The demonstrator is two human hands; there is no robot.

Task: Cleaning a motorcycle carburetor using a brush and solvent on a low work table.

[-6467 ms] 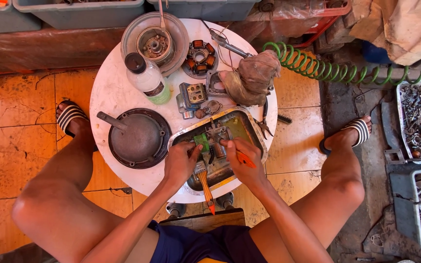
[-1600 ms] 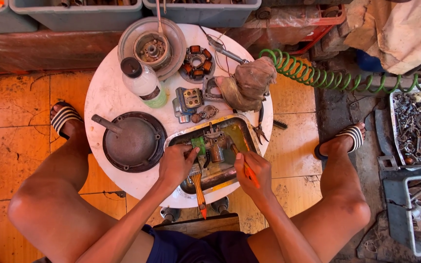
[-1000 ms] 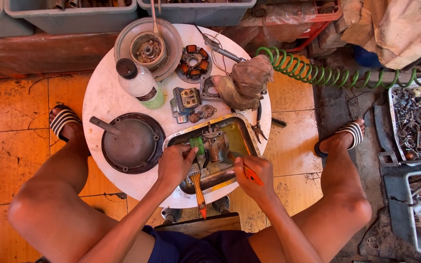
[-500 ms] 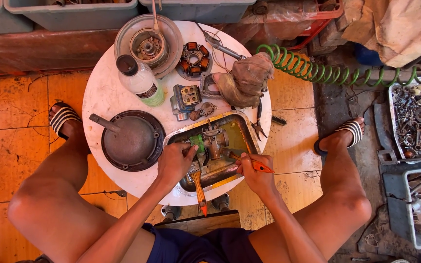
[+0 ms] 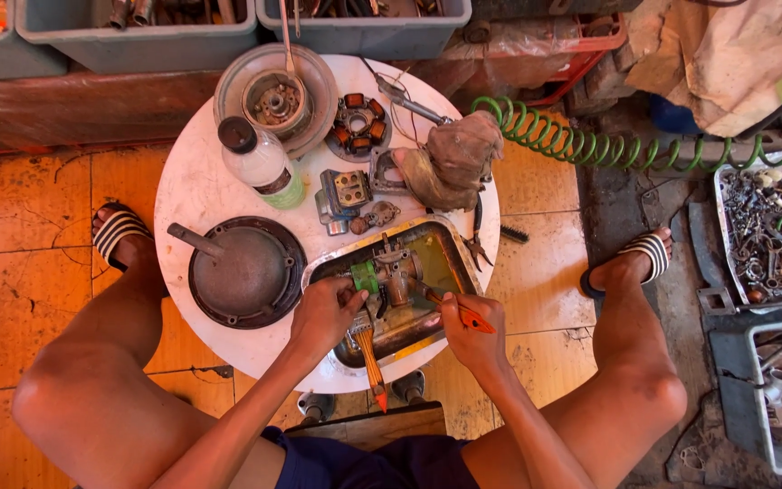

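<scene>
A small round white table (image 5: pixel 194 190) was crowded with parts. The metal tray (image 5: pixel 450 246) at its near edge held a carburettor-like metal part (image 5: pixel 398 274) with a green piece (image 5: pixel 365 276) on its left side, sitting in murky liquid.

The left hand (image 5: pixel 323 314) was closed around the part's left end, at the green piece. A brush with an orange handle (image 5: pixel 371 360) lay just below that hand, tip pointing off the table edge; whether it was gripped or only rested there could not be told. The right hand (image 5: pixel 471 328) was curled tight around a thin orange-handled tool (image 5: pixel 463 314), its tip angled at the part.

Around the tray: a dark round cover (image 5: pixel 244 272) with a stub shaft to the left, a clear bottle (image 5: pixel 260 163) with a black cap behind it, a small grey box component (image 5: pixel 344 193) and loose bits just beyond the tray's far rim. A crumpled rag (image 5: pixel 452 156) touched the tray's far right corner, pliers (image 5: pixel 479 237) beside it. A flywheel (image 5: pixel 278 93) and a stator coil (image 5: pixel 357 127) sat at the far edge.

A green coiled hose (image 5: pixel 590 145) ran right across the floor. Grey bins (image 5: pixel 138 41) along the top were cut off, contents unclear. A tray of small hardware (image 5: pixel 767 235) at the right was too cluttered to resolve. The part's underside was hidden by liquid and the fingers.
</scene>
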